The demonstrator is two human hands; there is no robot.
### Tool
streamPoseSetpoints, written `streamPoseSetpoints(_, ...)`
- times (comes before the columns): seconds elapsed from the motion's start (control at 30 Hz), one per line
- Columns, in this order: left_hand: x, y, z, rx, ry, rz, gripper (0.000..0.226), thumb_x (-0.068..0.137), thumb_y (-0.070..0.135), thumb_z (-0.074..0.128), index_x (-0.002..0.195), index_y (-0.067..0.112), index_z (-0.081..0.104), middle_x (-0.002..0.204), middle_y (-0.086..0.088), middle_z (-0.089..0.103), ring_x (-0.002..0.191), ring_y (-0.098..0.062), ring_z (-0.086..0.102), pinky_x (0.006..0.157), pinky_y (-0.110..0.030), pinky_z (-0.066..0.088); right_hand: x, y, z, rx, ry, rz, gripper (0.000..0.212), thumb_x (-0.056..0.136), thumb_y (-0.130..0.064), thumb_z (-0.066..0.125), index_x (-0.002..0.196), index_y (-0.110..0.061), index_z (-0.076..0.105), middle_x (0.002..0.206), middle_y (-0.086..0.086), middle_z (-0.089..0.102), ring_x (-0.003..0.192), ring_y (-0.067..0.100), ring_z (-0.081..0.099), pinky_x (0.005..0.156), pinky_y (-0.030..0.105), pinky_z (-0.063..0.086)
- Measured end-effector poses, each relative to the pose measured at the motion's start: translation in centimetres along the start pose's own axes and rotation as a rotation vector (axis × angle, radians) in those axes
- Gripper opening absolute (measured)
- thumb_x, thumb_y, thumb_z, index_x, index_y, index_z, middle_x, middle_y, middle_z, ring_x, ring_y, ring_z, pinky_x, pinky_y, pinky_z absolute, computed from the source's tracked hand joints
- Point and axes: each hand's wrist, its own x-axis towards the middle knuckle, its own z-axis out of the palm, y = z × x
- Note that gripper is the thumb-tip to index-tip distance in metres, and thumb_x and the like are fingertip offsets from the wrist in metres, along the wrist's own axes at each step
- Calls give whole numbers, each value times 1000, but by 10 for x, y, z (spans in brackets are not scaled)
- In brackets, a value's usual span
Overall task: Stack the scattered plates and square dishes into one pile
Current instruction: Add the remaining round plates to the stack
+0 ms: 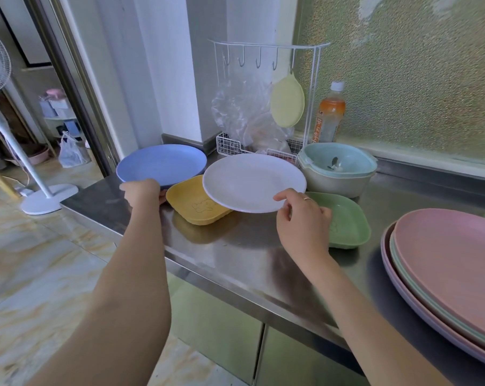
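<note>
My right hand (302, 221) pinches the near rim of a white round plate (252, 181), which is raised and tilted above the steel counter (235, 254). Partly under that plate sit a yellow square dish (192, 203) on its left and a green square dish (347, 221) on its right. At the counter's far left, my left hand (143, 193) grips the near edge of a blue round plate (163, 164). A pile of round plates (444, 271), pink on top, lies at the right edge of the view.
A pale green bowl (337, 169) nested in a beige one holds a spoon behind the green dish. A white wire rack (266, 101) with a plastic bag and a hanging yellow mat stands at the back, beside a drink bottle (329, 112). The counter's edge drops to the tiled floor.
</note>
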Motion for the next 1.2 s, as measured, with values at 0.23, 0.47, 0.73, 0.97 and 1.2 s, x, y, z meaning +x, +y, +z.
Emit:
streamPoseSetpoints(0.23,-10,2,1,-107,179,124,41,93,14,36,133,6,41,128,-14,56,95,-31,62,68,-36,54,-1,1,-4,2,11,-11,34,80,-5,46,102,-29,57,78,-11,52,84,18,54,75,32,24)
streamPoseSetpoints(0.47,-60,24,-4,-290,248,309,31,84,16,38,107,8,58,111,-9,64,95,-27,60,68,-32,43,-3,-11,-14,81,24,-53,40,80,-5,47,112,-27,55,103,-4,62,100,20,54,82,34,28)
streamPoseSetpoints(0.73,-146,-1,14,-185,-192,386,13,68,9,36,65,6,48,63,-16,56,56,-32,55,46,-31,44,-10,-8,-53,228,71,-165,49,91,-10,47,137,-23,41,144,3,43,132,22,40,104,43,37)
streamPoseSetpoints(0.97,-246,-54,30,-173,-574,333,19,72,3,39,57,12,32,51,-9,39,43,-22,35,39,-22,24,-38,33,-112,220,306,29,27,92,-8,43,108,-19,63,149,9,33,136,17,32,103,28,30)
streamPoseSetpoints(1.2,-334,-83,46,-18,-918,460,17,68,7,43,55,12,34,49,-10,40,45,-20,34,41,-26,26,-74,86,-178,319,569,444,44,83,-5,43,121,-26,48,149,8,35,128,27,43,100,40,40)
